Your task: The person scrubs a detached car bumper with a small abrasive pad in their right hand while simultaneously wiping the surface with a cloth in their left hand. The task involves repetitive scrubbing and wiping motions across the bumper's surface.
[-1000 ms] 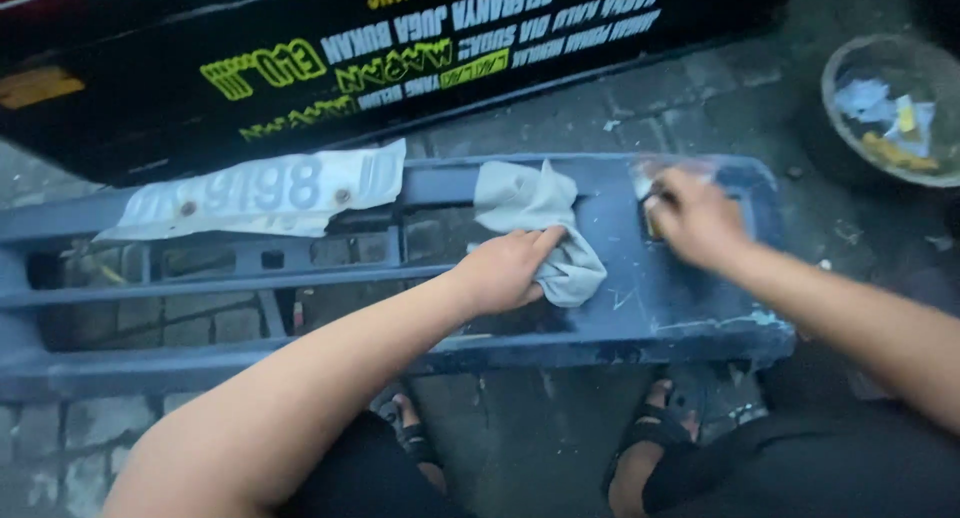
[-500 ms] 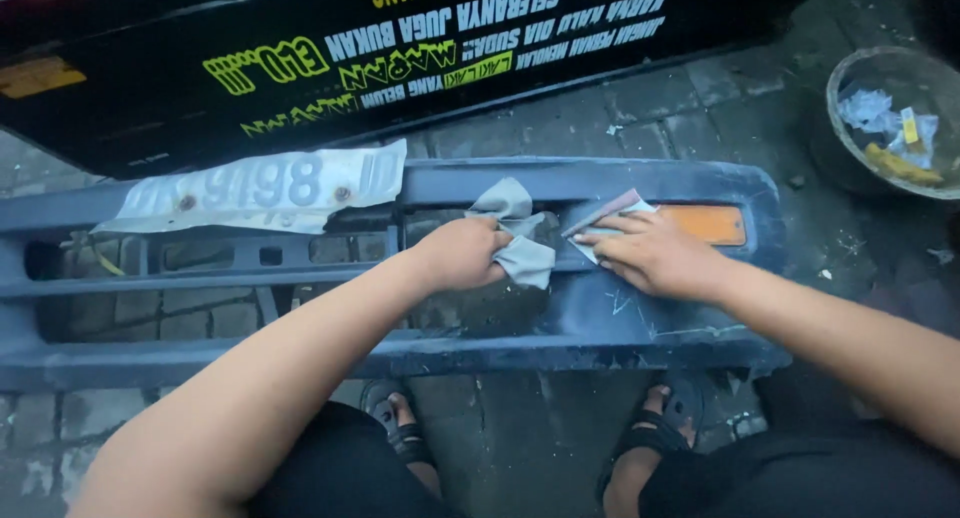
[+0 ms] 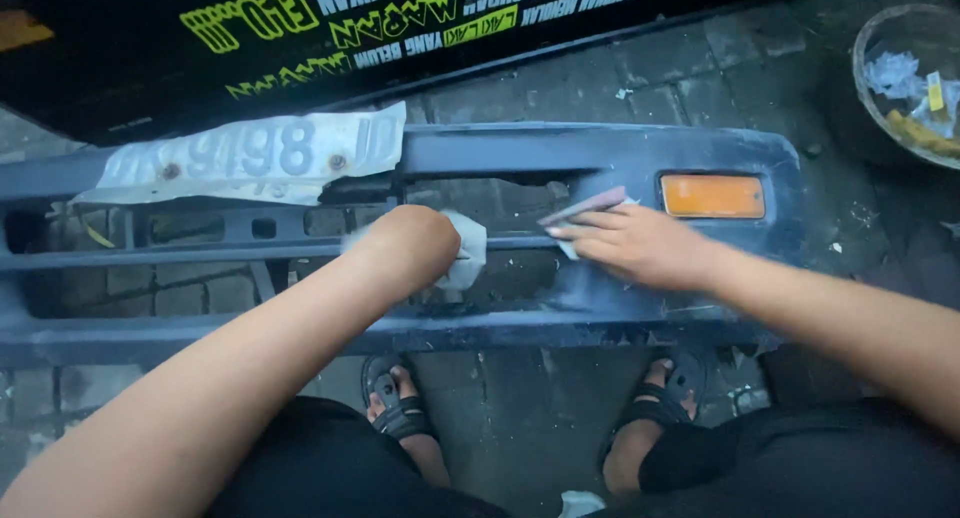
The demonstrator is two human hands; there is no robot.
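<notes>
Here we take the bumper point(image 3: 600, 148) as our landmark: a long blue-grey car bumper lying across the paving, just in front of our sandalled feet. Behind it stands a black board point(image 3: 150, 68) with yellow, green and white lettering along its lower edge. On the bumper's top left lies a worn white plate point(image 3: 250, 158), bent and held by two rusty screws. Well off its right end sits a round bowl point(image 3: 905, 78) of scraps. Near its right end is an orange lamp point(image 3: 712, 195), a flat rectangle.

We judge the step in hand to be sanding and wiping the bumper's middle face. Our left hand point(image 3: 410, 248) is closed on a pale cloth point(image 3: 465, 253) against the centre bar. Our right hand point(image 3: 640, 243) lies flat, fingers pressing a small sheet of sandpaper point(image 3: 585, 206) just left of the lamp. The next move calls for even strokes, clear of the lamp.
</notes>
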